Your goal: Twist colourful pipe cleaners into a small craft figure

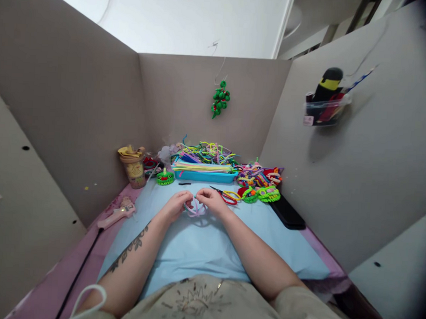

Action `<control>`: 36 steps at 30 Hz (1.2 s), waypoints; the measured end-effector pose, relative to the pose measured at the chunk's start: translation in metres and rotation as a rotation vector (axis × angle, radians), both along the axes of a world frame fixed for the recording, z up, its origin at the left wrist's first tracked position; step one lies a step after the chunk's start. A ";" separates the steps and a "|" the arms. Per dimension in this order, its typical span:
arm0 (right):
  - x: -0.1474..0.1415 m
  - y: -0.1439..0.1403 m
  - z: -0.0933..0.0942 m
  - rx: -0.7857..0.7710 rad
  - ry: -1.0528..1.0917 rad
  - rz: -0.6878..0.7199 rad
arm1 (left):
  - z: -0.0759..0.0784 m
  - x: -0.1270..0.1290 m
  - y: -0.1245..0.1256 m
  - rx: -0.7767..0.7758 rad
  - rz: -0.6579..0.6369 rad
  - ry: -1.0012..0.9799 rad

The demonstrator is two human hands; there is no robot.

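Both hands meet over the middle of the pale blue cloth (pixel 197 254). My left hand (pixel 179 204) is closed, its fingers pinching a lilac pipe-cleaner shape (pixel 196 211) bent into open loops. My right hand (pixel 212 200) is closed too, thumb and fingertips pinched at the top of the same shape. A small bit of teal shows between the fingertips. The loops hang just below the fingers, over a shadow on the cloth. Scissors with red and yellow handles (pixel 229 197) lie right behind my right hand, and a short black strip (pixel 184 183) lies behind my left.
A blue tray (pixel 205 176) of pipe cleaners stands at the back. Finished fuzzy pieces (pixel 269 194) and a black case (pixel 289 215) lie right. A pink glue gun (pixel 119 215) and a cup (pixel 134 169) are left. Grey partitions (pixel 180 100) enclose the table.
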State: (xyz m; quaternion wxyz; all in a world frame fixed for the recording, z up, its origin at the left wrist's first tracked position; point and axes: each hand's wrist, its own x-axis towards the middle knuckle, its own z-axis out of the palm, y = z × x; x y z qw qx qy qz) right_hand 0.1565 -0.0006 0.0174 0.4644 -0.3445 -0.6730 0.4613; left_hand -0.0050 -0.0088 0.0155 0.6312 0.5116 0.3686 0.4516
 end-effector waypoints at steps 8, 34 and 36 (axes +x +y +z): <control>0.000 0.001 -0.003 0.083 -0.076 0.010 | -0.001 -0.001 -0.003 0.034 -0.045 0.042; 0.000 0.002 -0.006 0.113 -0.151 -0.072 | -0.002 0.000 0.001 0.045 -0.029 0.047; 0.000 0.002 -0.006 0.121 -0.160 -0.069 | -0.002 0.000 0.000 0.052 -0.032 0.053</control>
